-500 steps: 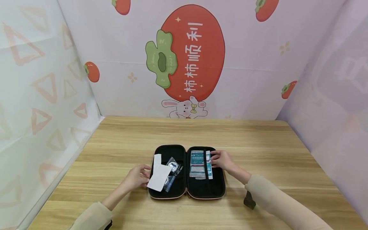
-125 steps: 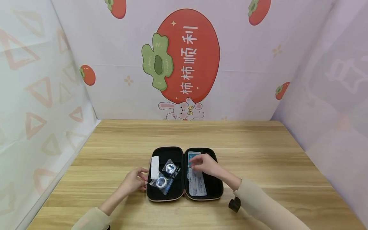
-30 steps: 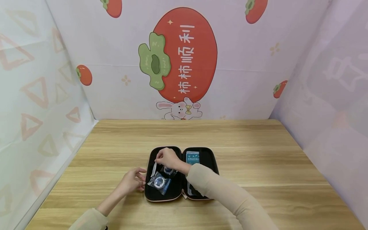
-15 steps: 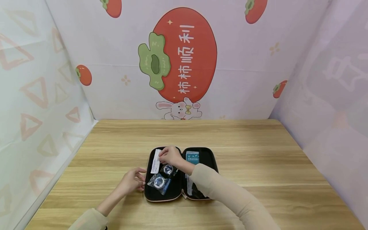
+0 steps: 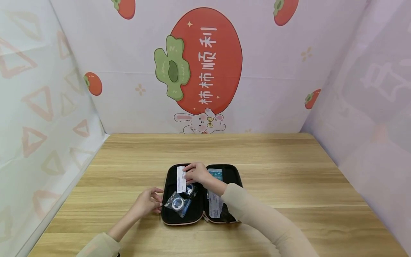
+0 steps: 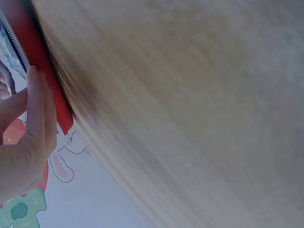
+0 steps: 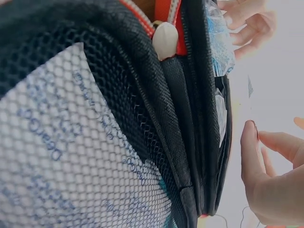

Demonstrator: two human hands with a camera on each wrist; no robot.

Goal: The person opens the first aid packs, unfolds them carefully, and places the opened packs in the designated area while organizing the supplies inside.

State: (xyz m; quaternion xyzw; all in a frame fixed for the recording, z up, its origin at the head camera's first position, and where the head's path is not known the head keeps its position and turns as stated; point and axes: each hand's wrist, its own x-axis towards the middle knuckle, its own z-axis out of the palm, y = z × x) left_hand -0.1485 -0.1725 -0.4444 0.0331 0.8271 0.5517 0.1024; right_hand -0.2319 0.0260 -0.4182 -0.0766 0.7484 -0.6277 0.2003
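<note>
A black-lined zip case [image 5: 196,214] lies spread flat on the table. My right hand [image 5: 198,174] pinches a narrow white printed packet [image 5: 181,179] over its left half; in the right wrist view that packet hardly shows against the white backdrop. Below it are two round things in clear wrappers, the nearer one [image 5: 177,203] in full sight and the other [image 5: 190,189] partly covered. My left hand [image 5: 147,203] touches the case's left edge, its straight fingers [image 6: 35,102] against the red side [image 6: 47,71].
The case's right half holds a teal packet [image 5: 216,174] and a white printed packet [image 5: 215,207], which lies behind black mesh [image 7: 137,123]. A pale zip pull [image 7: 166,41] sits at the hinge. Wooden table [image 5: 289,171] surrounds the case; printed cloth [image 5: 273,71] hangs behind.
Long ago, larger white pieces lay in the left half and strapped packets in the right. Over the last second my right hand has shifted slightly right, turning the narrow packet flat-on. My left hand stays.
</note>
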